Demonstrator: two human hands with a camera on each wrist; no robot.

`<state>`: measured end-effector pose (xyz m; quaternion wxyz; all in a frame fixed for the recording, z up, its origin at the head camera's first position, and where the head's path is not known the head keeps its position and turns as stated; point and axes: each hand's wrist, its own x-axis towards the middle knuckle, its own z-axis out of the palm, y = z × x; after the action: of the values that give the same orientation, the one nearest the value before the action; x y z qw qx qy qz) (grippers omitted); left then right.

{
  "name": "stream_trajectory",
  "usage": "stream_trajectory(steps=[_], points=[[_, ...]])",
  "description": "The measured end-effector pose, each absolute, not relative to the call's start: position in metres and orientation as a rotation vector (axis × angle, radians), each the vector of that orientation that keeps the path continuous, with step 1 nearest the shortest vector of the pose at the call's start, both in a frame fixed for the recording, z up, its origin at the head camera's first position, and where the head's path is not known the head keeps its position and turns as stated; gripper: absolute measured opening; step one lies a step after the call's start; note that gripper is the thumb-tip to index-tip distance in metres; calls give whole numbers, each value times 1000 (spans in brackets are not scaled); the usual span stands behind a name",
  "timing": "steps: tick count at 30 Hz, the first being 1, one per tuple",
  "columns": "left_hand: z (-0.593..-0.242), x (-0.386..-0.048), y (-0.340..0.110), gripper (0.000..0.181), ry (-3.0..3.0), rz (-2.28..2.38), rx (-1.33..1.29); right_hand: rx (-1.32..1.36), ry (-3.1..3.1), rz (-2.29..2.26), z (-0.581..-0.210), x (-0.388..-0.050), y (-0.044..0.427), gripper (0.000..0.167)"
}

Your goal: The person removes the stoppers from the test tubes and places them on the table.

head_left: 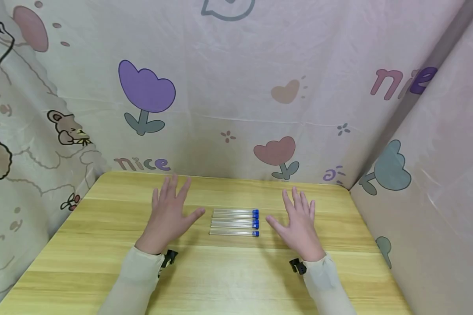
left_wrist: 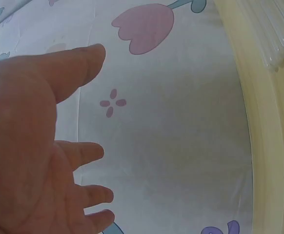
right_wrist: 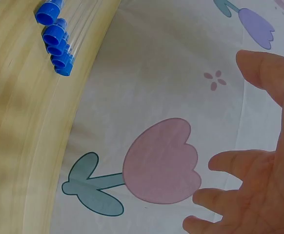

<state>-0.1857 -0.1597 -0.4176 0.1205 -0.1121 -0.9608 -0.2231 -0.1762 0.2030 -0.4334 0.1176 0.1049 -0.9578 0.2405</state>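
Several clear test tubes with blue caps (head_left: 234,222) lie side by side on the wooden table, capped ends to the right. The nearest tube (head_left: 232,233) sits slightly apart from the others. To their left is my left hand (head_left: 167,218), fingers spread and holding nothing. My right hand (head_left: 299,225) is on the other side, also spread and without anything in it. Neither hand touches a tube. In the left wrist view the rounded tube ends (left_wrist: 273,34) show at the upper right; the blue caps (right_wrist: 56,39) appear at the upper left of the right wrist view.
The light wooden table (head_left: 220,275) ends at a hanging curtain (head_left: 220,87) printed with flowers and words. More printed cloth (head_left: 437,183) closes in both sides. A black wrist mount sits at each cuff.
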Motion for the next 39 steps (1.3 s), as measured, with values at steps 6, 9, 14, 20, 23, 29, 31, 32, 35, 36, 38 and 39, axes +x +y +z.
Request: stream_trajectory(steps=[6, 9, 14, 20, 23, 29, 31, 32, 35, 36, 38, 39], points=[[-416, -184, -156, 92, -2816, -696, -377, 332, -2796, 733, -433, -175, 201, 95], [-417, -183, -153, 87, -2828, -730, -407, 349, -2788, 786, -434, -174, 199, 92], [-421, -183, -143, 78, -2863, -761, -465, 357, -2853, 923, -434, -170, 196, 83], [-434, -182, -132, 48, -2892, -690, -556, 363, -2917, 922, -437, -168, 190, 62], [-440, -182, -128, 36, -2928, -678, -577, 375, -2911, 908, -438, -168, 187, 55], [-452, -186, -123, 23, -2965, -678, -603, 392, -2928, 892, -439, -166, 183, 48], [-454, -187, -121, 20, -2969, -678, -614, 413, -2943, 888, -441, -167, 181, 47], [-456, -188, -120, 19, -2969, -677, -623, 423, -2953, 891, -443, -168, 181, 47], [-461, -189, -118, 15, -2981, -678, -638, 446, -2985, 890, -447, -169, 179, 44], [-463, -189, -118, 14, -2987, -677, -639, 449, -2993, 888, -448, -169, 179, 44], [-467, -190, -117, 13, -2996, -679, -638, 451, -3003, 892, -449, -168, 178, 44], [-469, -191, -117, 12, -3001, -682, -633, 455, -3008, 889, -449, -168, 178, 45]])
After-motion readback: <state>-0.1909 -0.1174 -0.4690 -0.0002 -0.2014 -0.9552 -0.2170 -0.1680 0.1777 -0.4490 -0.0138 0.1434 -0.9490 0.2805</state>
